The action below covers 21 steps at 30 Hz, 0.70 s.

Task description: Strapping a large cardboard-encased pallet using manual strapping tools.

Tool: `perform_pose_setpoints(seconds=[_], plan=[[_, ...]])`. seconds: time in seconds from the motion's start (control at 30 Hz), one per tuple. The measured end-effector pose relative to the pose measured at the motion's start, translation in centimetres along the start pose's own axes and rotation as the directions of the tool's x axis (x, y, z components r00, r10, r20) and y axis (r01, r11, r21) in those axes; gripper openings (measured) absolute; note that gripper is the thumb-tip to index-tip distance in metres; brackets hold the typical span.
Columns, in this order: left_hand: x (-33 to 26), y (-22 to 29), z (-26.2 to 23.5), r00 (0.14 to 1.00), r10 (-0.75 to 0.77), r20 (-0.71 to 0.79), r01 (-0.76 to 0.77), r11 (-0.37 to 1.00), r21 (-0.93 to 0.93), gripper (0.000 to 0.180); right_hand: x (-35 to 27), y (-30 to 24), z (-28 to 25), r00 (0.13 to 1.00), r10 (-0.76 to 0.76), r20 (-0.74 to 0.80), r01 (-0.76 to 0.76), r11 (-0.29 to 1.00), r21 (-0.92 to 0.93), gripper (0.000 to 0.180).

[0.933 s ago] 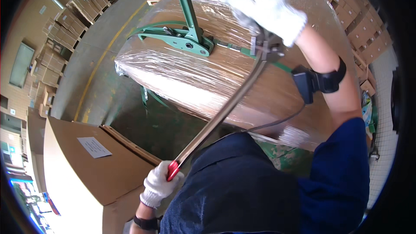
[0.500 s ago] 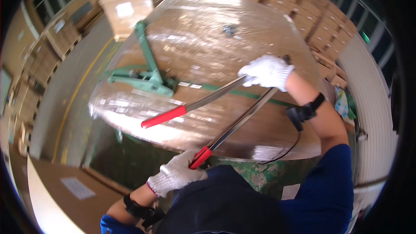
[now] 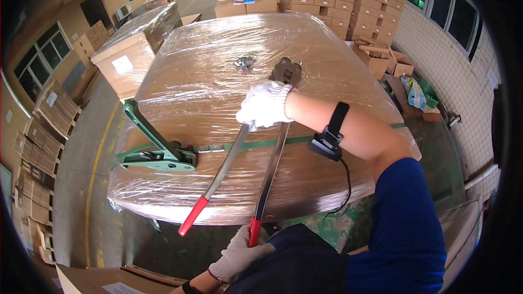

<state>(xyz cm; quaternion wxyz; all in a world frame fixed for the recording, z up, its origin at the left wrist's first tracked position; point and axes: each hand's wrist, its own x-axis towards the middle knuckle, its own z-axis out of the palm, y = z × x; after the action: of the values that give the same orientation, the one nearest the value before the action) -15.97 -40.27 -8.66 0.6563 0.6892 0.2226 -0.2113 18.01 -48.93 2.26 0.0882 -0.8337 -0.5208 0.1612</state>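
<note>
Pallet (image 3: pixel 305 60): wrapped in clear film, carried the tools on its top.
Sealer (image 3: pixel 272 147): long-handled, lay across the top, head (image 3: pixel 287 71) near the middle, red grips past the near edge.
Right hand (image 3: pixel 265 106): gloved, closed round the upper handle, just below the head.
Left hand (image 3: pixel 239 253): gloved, gripped the red end of the lower handle, off the near edge.
Strap (image 3: pixel 305 141): green, ran across the top beneath both handles.
Tensioner (image 3: pixel 155 149): green, sat on the strap by the left edge.
Seals (image 3: pixel 245 62): small metal heap near the far middle.
</note>
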Motion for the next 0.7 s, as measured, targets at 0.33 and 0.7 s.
perform_pose_setpoints(seconds=[0.33,0.7], plan=[[-1.9,2.9,-0.6,0.994,-0.055,0.091,0.037,0.982,0.184,0.060,1.8,0.0,3.0,0.995,0.013,0.094,-0.005,0.996,-0.085,0.019],[-7.3,-0.7,-6.2,0.946,0.276,0.168,-0.312,0.915,0.255,0.076,-3.7,-9.6,1.7,0.970,-0.235,0.069,0.244,0.910,-0.335,0.046]])
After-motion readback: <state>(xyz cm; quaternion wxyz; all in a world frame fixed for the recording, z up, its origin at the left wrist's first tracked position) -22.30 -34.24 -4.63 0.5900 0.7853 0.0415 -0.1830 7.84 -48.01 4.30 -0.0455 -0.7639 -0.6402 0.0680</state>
